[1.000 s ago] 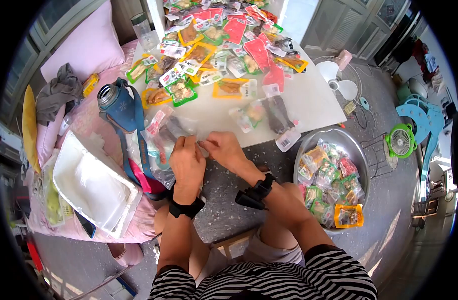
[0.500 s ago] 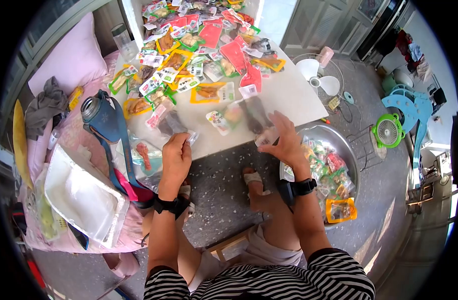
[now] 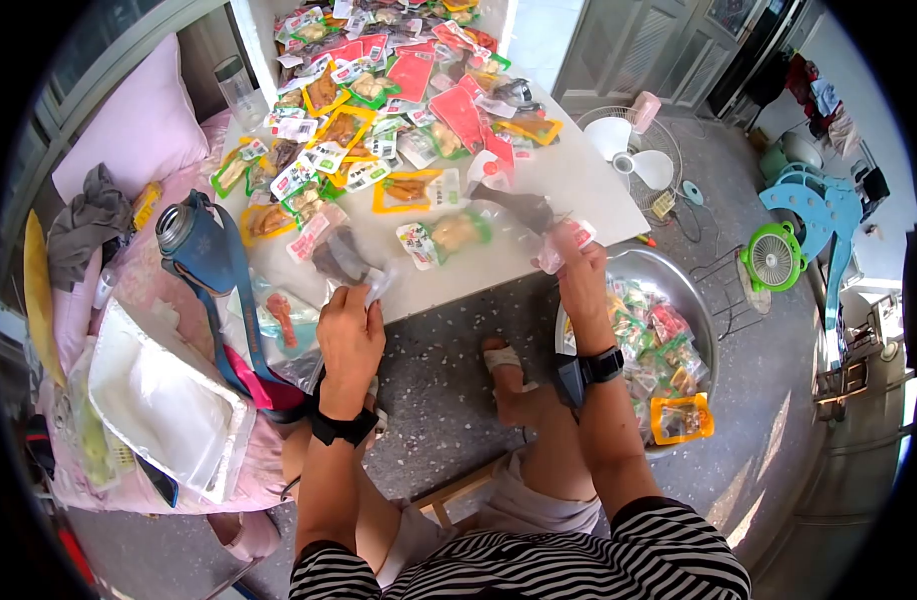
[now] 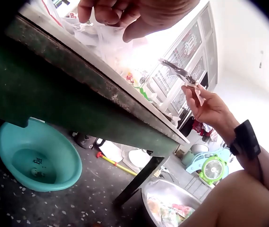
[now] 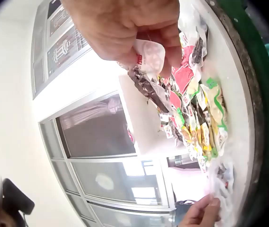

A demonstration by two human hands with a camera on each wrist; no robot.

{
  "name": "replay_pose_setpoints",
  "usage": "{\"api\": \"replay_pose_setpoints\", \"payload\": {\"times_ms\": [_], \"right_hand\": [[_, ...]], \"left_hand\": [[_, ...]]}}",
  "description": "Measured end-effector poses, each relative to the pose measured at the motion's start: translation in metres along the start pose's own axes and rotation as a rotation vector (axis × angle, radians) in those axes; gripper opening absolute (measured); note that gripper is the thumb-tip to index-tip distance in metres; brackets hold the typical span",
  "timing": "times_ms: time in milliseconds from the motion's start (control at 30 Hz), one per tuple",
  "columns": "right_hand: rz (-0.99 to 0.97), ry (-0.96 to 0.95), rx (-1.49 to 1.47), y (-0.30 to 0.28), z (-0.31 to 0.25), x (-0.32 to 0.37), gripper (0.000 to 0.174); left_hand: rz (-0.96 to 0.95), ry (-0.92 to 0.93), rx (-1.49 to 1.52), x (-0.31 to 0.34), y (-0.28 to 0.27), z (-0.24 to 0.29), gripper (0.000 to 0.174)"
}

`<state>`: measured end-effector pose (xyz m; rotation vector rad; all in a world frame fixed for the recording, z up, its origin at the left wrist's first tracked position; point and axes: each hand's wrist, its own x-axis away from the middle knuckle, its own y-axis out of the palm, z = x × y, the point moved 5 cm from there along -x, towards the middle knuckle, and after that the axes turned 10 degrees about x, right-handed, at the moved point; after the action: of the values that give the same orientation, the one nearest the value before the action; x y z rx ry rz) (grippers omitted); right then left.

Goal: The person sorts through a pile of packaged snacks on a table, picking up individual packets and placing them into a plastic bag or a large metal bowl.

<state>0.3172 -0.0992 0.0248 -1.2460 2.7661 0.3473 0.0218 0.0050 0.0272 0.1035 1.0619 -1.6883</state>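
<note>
My right hand (image 3: 583, 290) pinches the labelled end of a clear vacuum pack with a dark piece of food (image 3: 514, 207) inside. In the right wrist view this pack (image 5: 146, 87) hangs under the curled fingers, raised off the tabletop. Near the front edge of the table, my left hand (image 3: 351, 340) pinches the end of another clear pack holding dark food (image 3: 339, 257). Crinkled clear plastic (image 4: 101, 40) shows by the left fingers in the left wrist view. Between the hands lies a green-edged pack (image 3: 449, 235) with pale contents.
Many mixed food packs (image 3: 379, 110) are heaped at the back of the white table (image 3: 599, 200). A metal basin (image 3: 701, 300) of packs stands on the floor at right. At left are a blue bottle (image 3: 194, 240) and a white foam box (image 3: 164, 400). A fan (image 3: 629, 155) stands behind.
My right hand has moved away from my left hand to the right, opened over the dark pack, then gripped its labelled end and lifted it. My left hand stays at the other pack.
</note>
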Motion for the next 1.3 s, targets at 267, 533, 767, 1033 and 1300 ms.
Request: {"api": "replay_pose_setpoints", "payload": {"times_ms": [267, 533, 767, 1033, 1300], "right_hand": [[-0.507, 0.253, -0.02, 0.039, 0.007, 0.013, 0.022], [-0.854, 0.326, 0.288, 0.078, 0.009, 0.036, 0.018], [-0.789, 0.373, 0.084, 0.104, 0.023, 0.042, 0.032], [-0.879, 0.435, 0.132, 0.114, 0.02, 0.079, 0.028], [-0.512, 0.321, 0.053, 0.067, 0.015, 0.049, 0.01]], "left_hand": [[0.193, -0.057, 0.342, -0.004, -0.025, 0.011, 0.035], [-0.278, -0.13, 0.737, 0.002, -0.008, 0.028, 0.038], [-0.33, -0.473, 1.247, 0.022, 0.019, 0.024, 0.022], [0.232, -0.517, 1.483, 0.012, 0.002, -0.004, 0.022], [0.097, -0.074, 0.263, 0.002, -0.025, 0.017, 0.038]]}}
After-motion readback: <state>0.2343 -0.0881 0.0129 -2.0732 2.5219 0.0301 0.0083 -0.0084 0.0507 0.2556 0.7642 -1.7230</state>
